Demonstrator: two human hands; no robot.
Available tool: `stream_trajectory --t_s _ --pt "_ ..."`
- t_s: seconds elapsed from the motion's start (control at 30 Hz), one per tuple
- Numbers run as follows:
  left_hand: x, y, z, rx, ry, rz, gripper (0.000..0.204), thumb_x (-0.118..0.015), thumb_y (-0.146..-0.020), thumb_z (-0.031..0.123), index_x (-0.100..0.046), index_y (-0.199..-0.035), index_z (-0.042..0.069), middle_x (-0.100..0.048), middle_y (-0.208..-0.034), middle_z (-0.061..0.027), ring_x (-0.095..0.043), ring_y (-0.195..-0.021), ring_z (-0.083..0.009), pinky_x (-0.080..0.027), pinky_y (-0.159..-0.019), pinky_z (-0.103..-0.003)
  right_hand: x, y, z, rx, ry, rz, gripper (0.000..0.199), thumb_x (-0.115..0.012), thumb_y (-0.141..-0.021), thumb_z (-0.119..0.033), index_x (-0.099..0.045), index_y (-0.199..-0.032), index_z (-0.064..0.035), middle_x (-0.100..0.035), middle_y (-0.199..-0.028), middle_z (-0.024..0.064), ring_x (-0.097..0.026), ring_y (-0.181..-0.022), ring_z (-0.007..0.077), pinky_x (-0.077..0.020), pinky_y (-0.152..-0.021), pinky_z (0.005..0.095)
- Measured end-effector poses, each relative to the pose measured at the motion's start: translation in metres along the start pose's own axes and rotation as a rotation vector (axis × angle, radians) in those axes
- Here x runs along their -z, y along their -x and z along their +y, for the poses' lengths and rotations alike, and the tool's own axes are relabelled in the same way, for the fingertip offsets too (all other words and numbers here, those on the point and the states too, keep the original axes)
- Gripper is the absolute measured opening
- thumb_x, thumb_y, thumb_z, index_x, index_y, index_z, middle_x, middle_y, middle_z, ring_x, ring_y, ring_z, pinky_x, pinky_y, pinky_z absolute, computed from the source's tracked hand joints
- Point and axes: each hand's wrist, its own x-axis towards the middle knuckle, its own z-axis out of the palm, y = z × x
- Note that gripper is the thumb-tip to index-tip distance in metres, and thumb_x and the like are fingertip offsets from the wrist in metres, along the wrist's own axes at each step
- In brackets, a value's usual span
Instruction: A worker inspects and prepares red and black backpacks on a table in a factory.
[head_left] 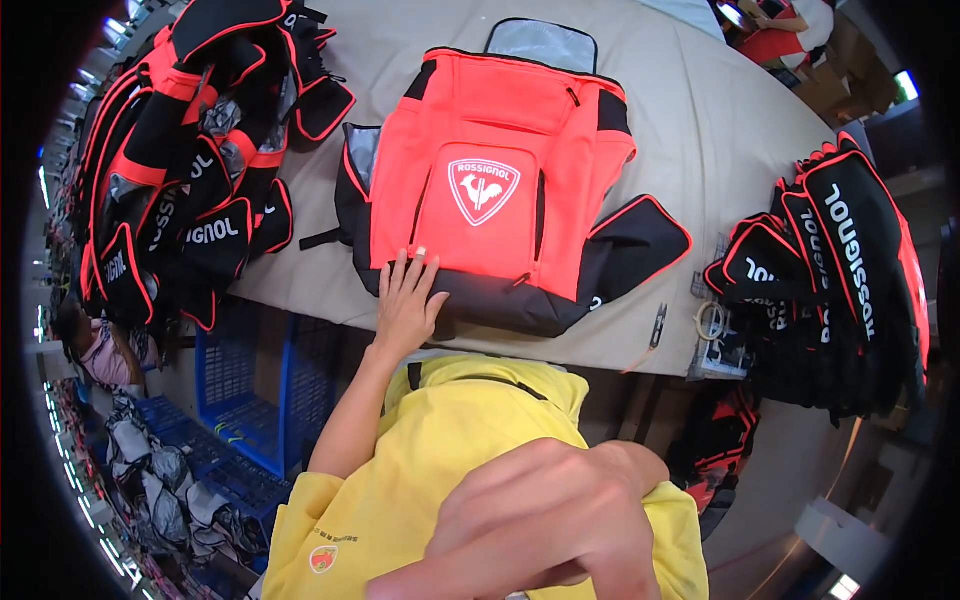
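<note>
A bright red-orange backpack with black sides and a dark base lies front up on the table before me. Its white shield emblem faces upward, and a grey-lined flap sticks out at the top. My left hand rests flat on the bag's lower left edge, fingers stretched out and a ring on one of them. Large and close at the bottom of the view is my right hand, raised over my yellow shirt, away from the bag. Its fingers look curled; the palm is hidden, and so is anything in it.
Stacked black and red bag pieces crowd the table's left; more black pieces hang at the right. A small thread snipper lies near the front edge of the beige table. Blue crates stand below left. Other people are farther off.
</note>
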Motion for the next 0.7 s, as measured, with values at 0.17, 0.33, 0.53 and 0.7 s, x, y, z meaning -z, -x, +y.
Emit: stream_trajectory --t_s 0.17,0.33,0.53,0.7 --pt "0.006 0.016 -0.024 0.142 0.081 0.395 0.05 -0.072 -0.101 0.017 -0.058 -0.147 0.0 -0.055 -0.153 -0.0247 -0.046 -0.148 -0.0482 -0.036 -0.122 -0.056 0.091 0.06 -0.027 -0.523 0.63 0.132 0.048 -0.074 -0.101 -0.018 -0.057 -0.142 0.0023 -0.065 -0.138 0.0246 -0.069 -0.112 0.0314 -0.0546 -0.099 0.0408" --pt "0.002 0.007 -0.078 0.827 0.577 0.457 0.072 -0.064 -0.108 0.05 -0.05 -0.15 -0.007 -0.059 -0.142 -0.028 -0.057 -0.132 -0.0424 -0.044 -0.111 -0.049 0.231 0.151 0.041 -0.817 1.697 0.532 0.093 -0.078 -0.099 -0.045 -0.034 -0.163 0.0063 -0.036 -0.166 0.0324 -0.044 -0.15 0.0473 -0.039 -0.121 0.0545" --pt "-0.013 -0.004 -0.099 1.13 1.287 0.108 0.073 -0.061 -0.096 0.082 -0.065 -0.134 0.02 -0.07 -0.115 -0.0012 -0.062 -0.096 -0.0183 -0.046 -0.078 -0.037 0.271 0.225 0.067 -0.999 1.769 0.43 0.096 -0.074 -0.1 -0.053 -0.033 -0.164 0.007 -0.029 -0.17 0.0344 -0.039 -0.152 0.0523 -0.0362 -0.123 0.0562" --pt "-0.011 -0.004 -0.105 1.003 1.568 0.033 0.066 -0.069 -0.09 0.08 -0.069 -0.127 0.025 -0.074 -0.107 0.0031 -0.063 -0.095 -0.0167 -0.043 -0.074 -0.037 0.263 0.236 0.076 -0.855 1.829 0.634 0.103 -0.077 -0.097 -0.053 -0.03 -0.164 0.0089 -0.03 -0.17 0.0352 -0.037 -0.154 0.0517 -0.0311 -0.127 0.0551"
